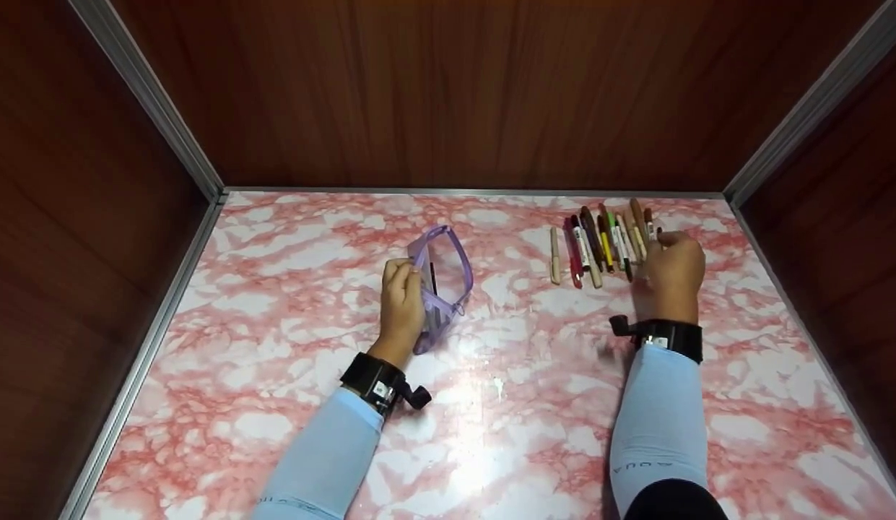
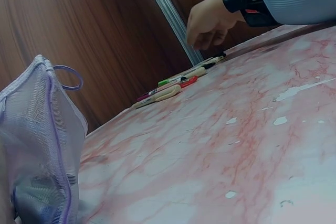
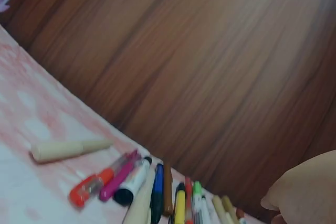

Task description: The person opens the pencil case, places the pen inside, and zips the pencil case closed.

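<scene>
On the right sleeve (image 1: 660, 419), dark lettering (image 1: 646, 467) runs across the forearm and appears to spell AQUA. To the left of that sleeve, the left sleeve (image 1: 321, 455) carries similar print — cut short and not legible. Just beyond the right sleeve's cuff, the wristband (image 1: 684, 341) bears a white label (image 1: 657, 342), and farther out the pens (image 1: 606, 249) show print — all too small to read.

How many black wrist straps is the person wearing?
2: the left strap is behind the left hand, which holds the purple pouch; the right strap is behind the right hand, near the pens.
</scene>
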Action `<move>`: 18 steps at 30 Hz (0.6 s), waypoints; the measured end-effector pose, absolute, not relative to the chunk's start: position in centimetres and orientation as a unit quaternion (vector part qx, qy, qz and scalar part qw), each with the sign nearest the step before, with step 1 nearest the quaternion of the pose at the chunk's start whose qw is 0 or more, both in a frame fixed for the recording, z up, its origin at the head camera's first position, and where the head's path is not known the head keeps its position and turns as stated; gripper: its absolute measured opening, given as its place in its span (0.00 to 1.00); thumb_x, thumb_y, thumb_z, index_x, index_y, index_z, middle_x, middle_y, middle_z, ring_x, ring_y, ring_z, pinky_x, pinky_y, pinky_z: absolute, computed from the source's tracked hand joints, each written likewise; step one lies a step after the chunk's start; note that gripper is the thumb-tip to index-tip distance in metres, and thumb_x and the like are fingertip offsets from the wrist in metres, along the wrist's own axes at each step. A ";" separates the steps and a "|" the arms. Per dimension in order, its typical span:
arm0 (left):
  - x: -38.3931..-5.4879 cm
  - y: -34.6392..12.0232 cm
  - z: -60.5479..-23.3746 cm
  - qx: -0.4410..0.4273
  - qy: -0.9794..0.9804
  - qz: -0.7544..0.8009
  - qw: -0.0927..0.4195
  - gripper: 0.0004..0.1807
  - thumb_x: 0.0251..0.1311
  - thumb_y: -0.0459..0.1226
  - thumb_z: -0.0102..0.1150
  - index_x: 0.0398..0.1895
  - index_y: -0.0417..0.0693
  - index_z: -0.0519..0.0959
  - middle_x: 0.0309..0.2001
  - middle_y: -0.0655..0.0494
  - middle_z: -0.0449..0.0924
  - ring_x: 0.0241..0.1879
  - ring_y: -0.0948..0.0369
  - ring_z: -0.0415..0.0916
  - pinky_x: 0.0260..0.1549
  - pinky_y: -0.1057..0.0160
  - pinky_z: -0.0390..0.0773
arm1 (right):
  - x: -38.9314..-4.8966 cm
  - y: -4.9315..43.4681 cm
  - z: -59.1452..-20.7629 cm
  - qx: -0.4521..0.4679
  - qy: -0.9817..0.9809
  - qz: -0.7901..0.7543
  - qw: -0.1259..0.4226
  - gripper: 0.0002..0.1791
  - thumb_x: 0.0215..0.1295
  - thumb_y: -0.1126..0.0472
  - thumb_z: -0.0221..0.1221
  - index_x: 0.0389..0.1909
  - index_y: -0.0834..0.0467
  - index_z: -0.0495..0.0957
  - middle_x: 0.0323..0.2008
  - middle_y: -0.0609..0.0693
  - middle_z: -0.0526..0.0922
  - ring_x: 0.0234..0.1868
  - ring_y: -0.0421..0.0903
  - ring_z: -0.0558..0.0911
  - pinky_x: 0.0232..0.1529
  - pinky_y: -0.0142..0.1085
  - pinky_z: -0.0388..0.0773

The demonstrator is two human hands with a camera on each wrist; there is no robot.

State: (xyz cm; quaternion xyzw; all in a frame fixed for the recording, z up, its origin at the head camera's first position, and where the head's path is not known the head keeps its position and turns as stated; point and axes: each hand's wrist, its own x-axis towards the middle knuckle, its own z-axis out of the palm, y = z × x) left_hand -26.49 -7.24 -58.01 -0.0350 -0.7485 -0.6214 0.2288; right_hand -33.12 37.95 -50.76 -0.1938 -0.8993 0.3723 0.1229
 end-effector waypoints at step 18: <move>-26.5 -7.1 -58.1 -0.032 -0.754 -0.610 0.243 0.15 0.83 0.32 0.49 0.44 0.32 0.86 0.56 0.41 0.77 0.50 0.56 0.76 0.49 0.66 0.78 | -33.7 38.6 -53.3 -0.243 -0.903 0.348 0.060 0.28 0.88 0.58 0.43 0.75 0.62 0.81 0.73 0.70 0.82 0.76 0.72 0.76 0.77 0.63 0.74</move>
